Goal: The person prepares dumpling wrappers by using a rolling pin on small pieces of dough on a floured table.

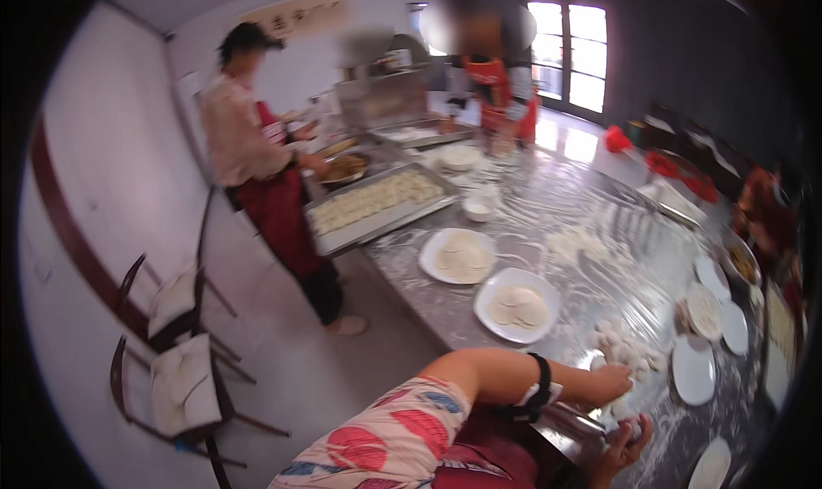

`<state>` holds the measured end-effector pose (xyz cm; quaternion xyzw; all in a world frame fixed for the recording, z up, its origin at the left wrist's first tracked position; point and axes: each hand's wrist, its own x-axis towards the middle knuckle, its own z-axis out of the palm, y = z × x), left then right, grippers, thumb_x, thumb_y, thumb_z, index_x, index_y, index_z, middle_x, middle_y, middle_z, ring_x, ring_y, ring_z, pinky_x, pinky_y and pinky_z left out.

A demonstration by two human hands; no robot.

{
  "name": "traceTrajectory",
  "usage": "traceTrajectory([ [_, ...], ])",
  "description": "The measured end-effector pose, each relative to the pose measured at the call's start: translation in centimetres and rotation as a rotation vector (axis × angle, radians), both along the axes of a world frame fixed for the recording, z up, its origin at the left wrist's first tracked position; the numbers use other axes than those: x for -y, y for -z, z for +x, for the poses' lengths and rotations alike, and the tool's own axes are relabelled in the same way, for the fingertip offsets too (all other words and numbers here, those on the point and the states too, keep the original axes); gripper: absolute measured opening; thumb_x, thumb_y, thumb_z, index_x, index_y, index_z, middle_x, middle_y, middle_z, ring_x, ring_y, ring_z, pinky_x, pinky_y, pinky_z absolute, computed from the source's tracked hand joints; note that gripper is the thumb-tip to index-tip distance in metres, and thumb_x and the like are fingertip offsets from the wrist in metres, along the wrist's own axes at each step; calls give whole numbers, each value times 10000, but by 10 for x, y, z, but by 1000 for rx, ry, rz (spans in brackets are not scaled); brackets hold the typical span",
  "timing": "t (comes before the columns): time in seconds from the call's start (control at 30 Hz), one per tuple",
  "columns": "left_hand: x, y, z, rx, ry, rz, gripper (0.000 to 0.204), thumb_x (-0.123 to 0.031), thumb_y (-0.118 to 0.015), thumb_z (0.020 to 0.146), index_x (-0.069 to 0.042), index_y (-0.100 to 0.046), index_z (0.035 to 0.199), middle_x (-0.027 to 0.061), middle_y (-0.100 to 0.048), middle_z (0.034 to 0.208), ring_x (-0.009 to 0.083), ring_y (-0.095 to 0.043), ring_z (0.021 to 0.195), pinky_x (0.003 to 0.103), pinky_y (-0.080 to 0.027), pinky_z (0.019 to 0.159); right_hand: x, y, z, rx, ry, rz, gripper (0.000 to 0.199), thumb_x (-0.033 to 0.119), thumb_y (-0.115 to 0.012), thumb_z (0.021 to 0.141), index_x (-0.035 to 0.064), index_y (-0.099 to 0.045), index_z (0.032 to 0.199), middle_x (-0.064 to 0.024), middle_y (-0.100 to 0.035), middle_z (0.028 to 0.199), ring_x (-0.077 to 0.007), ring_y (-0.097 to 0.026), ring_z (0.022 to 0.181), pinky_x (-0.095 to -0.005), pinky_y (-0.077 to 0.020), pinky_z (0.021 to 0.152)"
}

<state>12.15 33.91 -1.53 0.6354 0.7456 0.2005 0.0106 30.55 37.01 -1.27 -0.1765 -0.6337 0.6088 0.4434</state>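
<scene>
My left hand (610, 385), with a black band on its wrist, is closed low over the floury table, beside a heap of small dough pieces (629, 348). What is in its fingers is too small to make out. Nearer to me, my right hand (623, 451) has its fingers curled round something small and pale that I cannot name. A shiny metal surface (575, 424) lies between my left forearm and right hand; its kind is unclear. Left of the heap, a white square plate (483, 319) holds flat round dough wrappers (519, 307), and a second such plate (425, 261) stands behind it.
Dumplings fill a metal tray (332, 242) at the table's left edge, where a person in an apron (270, 172) stands by a filling bowl (346, 167). Another person (492, 86) works at the far end. White plates (693, 371) line the right side. Chairs (190, 386) stand left.
</scene>
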Motion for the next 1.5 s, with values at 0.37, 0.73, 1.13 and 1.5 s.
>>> traceTrajectory([
  [0.37, 12, -11, -2, -223, 155, 1, 187, -177, -686, 684, -60, -682, 830, 149, -565, 1038, 309, -530, 1027, 411, -476, 800, -7, 1, 2, 63, -69, 7, 446, 208, -575, 947, 13, -424, 1318, -211, -628, 998, -206, -581, 751, -299, -481, 616],
  [0.73, 30, 0, -4, -47, 22, 140, 157, -124, -661, 691, -16, -631, 802, 169, -636, 788, 368, -646, 771, 440, -514, 652, -10, -5, 4, 104, -4, 123, 431, 217, -588, 940, 6, -461, 1293, -165, -630, 972, -191, -578, 755, -297, -481, 613],
  [1.13, 87, -34, -43, 401, -329, -169, 179, -164, -654, 672, -23, -701, 774, 184, -670, 758, 338, -664, 767, 430, -504, 700, -23, -45, -27, 295, -65, 218, 148, 53, -545, 909, 23, -547, 1053, -20, -518, 842, -75, -461, 724, -227, -395, 587],
  [1.5, 90, -104, -77, 137, -540, 769, 344, -73, -697, 785, -17, -571, 1101, 124, -541, 1079, 223, -567, 879, 331, -494, 742, -166, -121, -101, 921, 517, 1089, 269, 200, -574, 817, 67, -659, 1035, -147, -584, 1149, -327, -521, 1078, -436, -431, 915],
])
